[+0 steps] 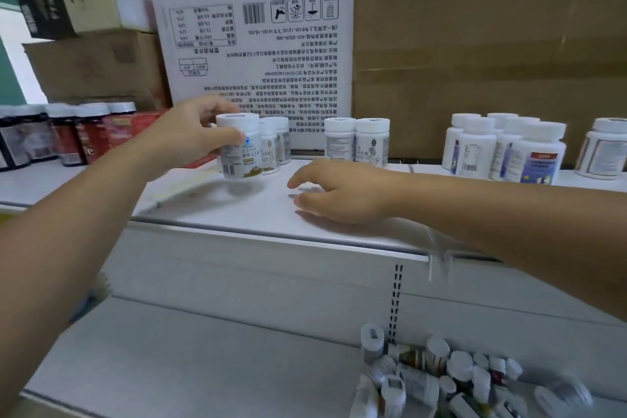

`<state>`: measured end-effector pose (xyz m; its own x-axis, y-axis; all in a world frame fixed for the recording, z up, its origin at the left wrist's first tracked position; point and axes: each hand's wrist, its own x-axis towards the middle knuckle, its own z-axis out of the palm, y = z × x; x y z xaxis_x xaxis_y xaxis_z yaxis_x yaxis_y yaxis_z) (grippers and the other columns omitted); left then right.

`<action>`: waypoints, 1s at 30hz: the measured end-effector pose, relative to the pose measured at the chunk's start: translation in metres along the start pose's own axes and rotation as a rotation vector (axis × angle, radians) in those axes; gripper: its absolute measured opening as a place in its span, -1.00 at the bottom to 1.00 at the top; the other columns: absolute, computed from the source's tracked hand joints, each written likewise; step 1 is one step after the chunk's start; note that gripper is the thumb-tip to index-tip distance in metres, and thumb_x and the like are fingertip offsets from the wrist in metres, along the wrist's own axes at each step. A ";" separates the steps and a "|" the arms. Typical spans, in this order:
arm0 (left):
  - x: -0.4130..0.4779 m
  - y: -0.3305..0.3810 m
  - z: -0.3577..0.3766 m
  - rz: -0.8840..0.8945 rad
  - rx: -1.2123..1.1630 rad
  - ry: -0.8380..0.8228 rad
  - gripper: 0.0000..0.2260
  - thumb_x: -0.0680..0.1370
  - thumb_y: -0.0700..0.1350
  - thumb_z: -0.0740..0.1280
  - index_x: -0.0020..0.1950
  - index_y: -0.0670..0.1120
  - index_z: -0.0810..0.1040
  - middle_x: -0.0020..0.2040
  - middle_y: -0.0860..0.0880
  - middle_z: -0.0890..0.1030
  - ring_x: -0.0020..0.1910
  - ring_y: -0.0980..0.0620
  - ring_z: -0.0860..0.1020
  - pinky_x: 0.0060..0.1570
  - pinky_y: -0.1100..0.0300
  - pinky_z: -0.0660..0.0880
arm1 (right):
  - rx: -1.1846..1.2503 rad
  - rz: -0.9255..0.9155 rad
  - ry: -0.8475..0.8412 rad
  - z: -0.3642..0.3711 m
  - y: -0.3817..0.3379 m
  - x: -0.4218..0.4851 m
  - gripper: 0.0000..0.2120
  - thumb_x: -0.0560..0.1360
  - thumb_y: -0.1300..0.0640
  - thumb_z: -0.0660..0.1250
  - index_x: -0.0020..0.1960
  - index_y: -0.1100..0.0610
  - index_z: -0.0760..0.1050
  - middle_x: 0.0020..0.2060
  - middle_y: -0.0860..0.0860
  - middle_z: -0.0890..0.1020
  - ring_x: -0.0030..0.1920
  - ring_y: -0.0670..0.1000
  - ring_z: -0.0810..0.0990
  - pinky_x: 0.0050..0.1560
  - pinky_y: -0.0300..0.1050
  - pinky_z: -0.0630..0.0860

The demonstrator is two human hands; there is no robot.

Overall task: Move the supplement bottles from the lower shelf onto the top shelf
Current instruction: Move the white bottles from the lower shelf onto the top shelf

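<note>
My left hand (pixel 190 137) grips the held bottle (pixel 239 146), thumb across its front, fingers curled round the back by the cap; my right hand (pixel 342 195) holds nothing, palm down, fingers loosely spread, low over the top shelf (pixel 237 217); cannot tell if the fingertips touch it; hands apart, the right one off to the right of the bottle and nearer me.

Held bottle is white with a white cap; upright, long axis vertical, cap up, label facing me; base at or just above the top shelf, left of centre, shadow under it; contact unclear.

Just behind it two white bottles (pixel 274 146) stand upright, caps up; further right a pair of white bottles (pixel 356 142) stands side by side, touching; then a cluster of bigger white bottles (pixel 502 149), and one more at the far right edge; dark red-labelled bottles (pixel 68 132) in a row at far left.

Behind the row: white printed carton (pixel 258 54), its text upside down; brown cardboard box (pixel 492 44) to its right.

Below, the lower shelf (pixel 169 349); pile of bottles (pixel 441 377) at its right end, most on their sides with axes pointing all ways; one upright at the pile's left edge.
</note>
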<state>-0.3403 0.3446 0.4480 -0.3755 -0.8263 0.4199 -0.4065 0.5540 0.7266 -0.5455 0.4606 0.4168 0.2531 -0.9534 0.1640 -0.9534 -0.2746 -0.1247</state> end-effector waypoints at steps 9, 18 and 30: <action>0.011 -0.052 -0.027 -0.043 0.019 0.069 -0.73 0.49 -0.15 0.43 0.13 0.04 0.47 0.05 0.15 0.53 -0.03 0.19 0.54 -0.14 0.29 0.46 | 0.061 -0.014 -0.044 0.022 -0.046 0.055 -0.59 0.61 -0.06 0.13 0.44 -0.01 0.32 0.43 -0.01 0.34 0.40 0.00 0.32 0.37 -0.14 0.21; 0.018 -0.088 -0.027 -0.001 0.087 0.045 -0.47 0.42 -0.06 0.51 0.34 0.10 0.41 0.17 0.12 0.57 0.11 0.14 0.55 0.16 0.16 0.47 | 0.107 0.011 -0.012 0.033 -0.044 0.063 -0.62 0.59 -0.08 0.15 0.39 -0.06 0.36 0.36 -0.03 0.39 0.35 0.01 0.35 0.39 0.08 0.26; 0.020 -0.093 -0.025 -0.058 0.156 -0.010 -0.49 0.42 0.03 0.50 0.34 0.04 0.46 0.13 0.13 0.59 0.12 0.13 0.54 0.08 0.21 0.38 | 0.120 0.005 -0.010 0.035 -0.042 0.066 -0.63 0.59 -0.07 0.15 0.38 -0.07 0.36 0.37 -0.02 0.37 0.37 0.01 0.33 0.40 0.09 0.24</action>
<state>-0.2890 0.2738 0.4024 -0.3559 -0.8566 0.3735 -0.5519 0.5152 0.6558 -0.4831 0.4045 0.3989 0.2506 -0.9559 0.1534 -0.9283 -0.2822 -0.2421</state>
